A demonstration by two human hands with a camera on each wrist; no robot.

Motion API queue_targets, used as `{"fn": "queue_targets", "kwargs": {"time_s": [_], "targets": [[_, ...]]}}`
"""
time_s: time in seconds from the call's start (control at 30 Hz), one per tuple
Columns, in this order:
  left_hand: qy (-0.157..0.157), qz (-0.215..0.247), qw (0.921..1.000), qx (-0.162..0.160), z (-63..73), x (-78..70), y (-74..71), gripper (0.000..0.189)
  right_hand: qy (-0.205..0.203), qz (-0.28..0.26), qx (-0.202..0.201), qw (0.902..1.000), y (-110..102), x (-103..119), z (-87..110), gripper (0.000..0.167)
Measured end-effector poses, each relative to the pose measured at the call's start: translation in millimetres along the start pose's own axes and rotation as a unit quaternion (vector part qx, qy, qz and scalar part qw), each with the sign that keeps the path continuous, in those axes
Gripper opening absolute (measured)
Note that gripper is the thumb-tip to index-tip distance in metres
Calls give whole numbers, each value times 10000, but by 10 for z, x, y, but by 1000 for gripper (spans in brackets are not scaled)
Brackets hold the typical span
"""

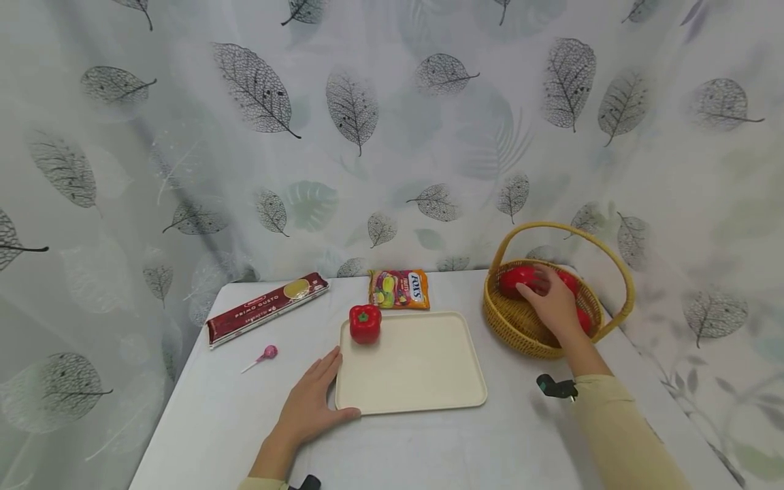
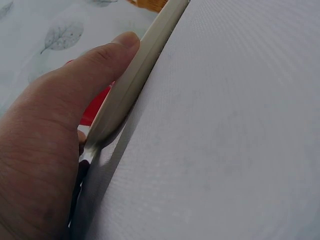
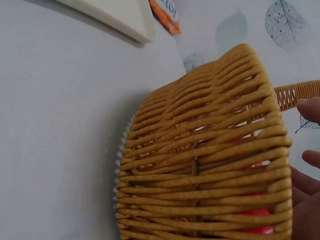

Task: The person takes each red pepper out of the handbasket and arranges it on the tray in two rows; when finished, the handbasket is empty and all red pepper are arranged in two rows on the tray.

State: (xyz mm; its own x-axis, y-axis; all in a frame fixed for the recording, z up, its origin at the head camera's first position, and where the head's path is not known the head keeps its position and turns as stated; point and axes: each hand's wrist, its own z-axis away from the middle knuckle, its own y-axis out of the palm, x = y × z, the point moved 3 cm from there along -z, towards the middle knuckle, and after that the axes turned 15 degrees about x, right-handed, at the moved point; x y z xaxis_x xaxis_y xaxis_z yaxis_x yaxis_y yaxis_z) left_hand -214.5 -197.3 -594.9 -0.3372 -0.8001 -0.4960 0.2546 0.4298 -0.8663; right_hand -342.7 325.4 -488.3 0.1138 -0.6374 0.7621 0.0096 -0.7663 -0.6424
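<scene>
My left hand (image 1: pixel 311 403) lies along the left side of a cream tray (image 1: pixel 422 364), fingers straight and thumb reaching along the tray's near edge. In the left wrist view the thumb (image 2: pixel 102 60) rests against the tray rim (image 2: pixel 145 60). A red bell pepper (image 1: pixel 365 324) with a green stem stands in the tray's far left corner. My right hand (image 1: pixel 559 306) is over the wicker basket (image 1: pixel 511 330), thumb and fingers apart beside a shiny red item (image 1: pixel 516 280). In the right wrist view the basket wall (image 3: pixel 210 165) hides part of this hand.
More red pieces (image 1: pixel 583 320) lie in the basket, under its tall arched handle (image 1: pixel 621 269). Behind the tray is a FOX'S candy bag (image 1: pixel 399 290). To the left lie a long dark red Primo Gusto spaghetti pack (image 1: pixel 266 309) and a pink lollipop (image 1: pixel 269 352). A leaf-patterned curtain (image 1: pixel 392 136) borders the table.
</scene>
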Motion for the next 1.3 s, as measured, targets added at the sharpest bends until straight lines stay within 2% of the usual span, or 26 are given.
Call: {"fn": "queue_targets", "kwargs": {"time_s": [0.37,0.5,0.67,0.83,1.1,1.3], "targets": [[85,-8,9999,-79,7,2,-5,128,434,65,-147,9989,12,-68,-22,76],[123,-61,9998,-128,7,8,-8,127,819,126,-141,9965,20,-84,-31,82],[138,-31,9998,-143,-1,11,-7,127,1375,249,77,9902,30,-89,-57,92],[140,10,9998,-129,-3,14,10,127,1809,402,333,9821,14,-75,-82,90],[139,-49,9998,-151,-11,30,5,127,1891,494,734,9780,24,-71,-179,82],[193,-43,9996,-211,-7,27,2,127,1839,-254,752,9797,85,-108,-187,88]]}}
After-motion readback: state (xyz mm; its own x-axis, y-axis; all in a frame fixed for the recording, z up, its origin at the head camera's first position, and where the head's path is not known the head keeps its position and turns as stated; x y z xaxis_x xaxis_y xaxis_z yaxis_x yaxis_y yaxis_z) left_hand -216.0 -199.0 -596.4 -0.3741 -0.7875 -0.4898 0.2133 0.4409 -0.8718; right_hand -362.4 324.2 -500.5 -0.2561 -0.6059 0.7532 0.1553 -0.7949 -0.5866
